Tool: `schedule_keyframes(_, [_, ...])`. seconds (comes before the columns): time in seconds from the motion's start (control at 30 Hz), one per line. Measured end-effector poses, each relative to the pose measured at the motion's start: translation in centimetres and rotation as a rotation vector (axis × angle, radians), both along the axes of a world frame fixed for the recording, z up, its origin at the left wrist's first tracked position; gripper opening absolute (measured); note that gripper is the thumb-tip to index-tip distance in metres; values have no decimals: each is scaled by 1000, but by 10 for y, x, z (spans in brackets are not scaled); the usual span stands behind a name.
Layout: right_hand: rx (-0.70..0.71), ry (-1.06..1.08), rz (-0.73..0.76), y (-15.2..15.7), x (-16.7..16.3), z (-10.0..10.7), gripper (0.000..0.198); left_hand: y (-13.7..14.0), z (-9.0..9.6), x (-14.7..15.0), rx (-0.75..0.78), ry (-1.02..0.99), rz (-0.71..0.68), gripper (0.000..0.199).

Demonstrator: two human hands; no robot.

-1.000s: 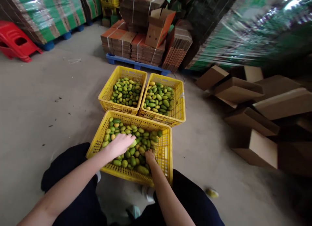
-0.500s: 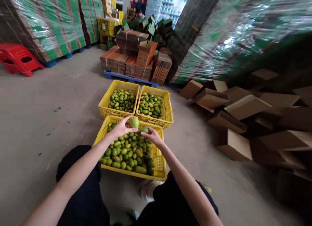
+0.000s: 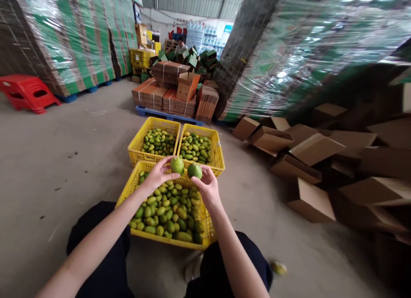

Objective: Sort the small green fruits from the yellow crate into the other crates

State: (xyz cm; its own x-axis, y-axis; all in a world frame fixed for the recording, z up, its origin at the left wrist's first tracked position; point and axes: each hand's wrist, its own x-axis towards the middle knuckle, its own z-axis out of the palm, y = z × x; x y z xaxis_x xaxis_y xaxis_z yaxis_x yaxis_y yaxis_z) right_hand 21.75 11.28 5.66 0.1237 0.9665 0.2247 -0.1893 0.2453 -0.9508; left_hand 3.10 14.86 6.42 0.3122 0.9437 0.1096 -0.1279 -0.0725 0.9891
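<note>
My left hand (image 3: 158, 175) is closed around a light green mango (image 3: 177, 165), held end-on above the near yellow crate. In my right hand (image 3: 208, 187), thumb and fingers grip a darker green mango (image 3: 194, 171). The two fruits are side by side with a narrow gap. Below them the near yellow crate (image 3: 160, 239) holds many green and yellowish mangoes (image 3: 160, 211). Behind it stand a left yellow crate (image 3: 136, 156) and a right yellow crate (image 3: 220, 156), both also with mangoes inside.
Opened cardboard boxes (image 3: 316, 149) lie heaped at the right. Bundled flat cartons (image 3: 149, 96) sit on a blue pallet (image 3: 168, 115) ahead. A red stool (image 3: 27, 92) stands at the left. Wrapped stacks rise on both sides. One yellowish fruit (image 3: 278, 267) lies by my right foot.
My right hand has lifted its mango and turned it end-on towards me, beside the one in my left hand. My view has tilted up slightly.
</note>
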Motion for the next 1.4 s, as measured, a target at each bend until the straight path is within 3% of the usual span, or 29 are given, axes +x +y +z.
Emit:
schedule_keyframes(0.2, [167, -139, -253, -6, -7, 3, 48, 4, 1, -2, 63, 10, 5, 69])
schedule_keyframes(0.53, [162, -131, -150, -2, -19, -5, 45, 2, 4, -2, 40, -46, 10, 66])
schedule_keyframes(0.77, [174, -179, -151, -3, -14, -4, 46, 0, 7, -5, 134, 67, 17, 64])
schedule_keyframes(0.83, [114, -147, -112, -4, -13, 0, 48, 1, 7, -6, 76, 61, 5, 67])
schedule_keyframes(1.03, [-259, 88, 106, -5, -14, 3, 44, 4, -2, -3, -377, -63, -114, 57])
schedule_keyframes(1.13, [-323, 154, 111, -3, -15, 2, 45, 4, -4, -1, -444, -103, -129, 53])
schedule_keyframes(1.23, [-285, 152, 69, -3, -13, 3, 43, 4, -2, 0, -385, -157, -97, 48])
schedule_keyframes(1.4, [-71, -1, -90, -2, -9, 5, 52, 4, 5, 0, -112, -179, -18, 61])
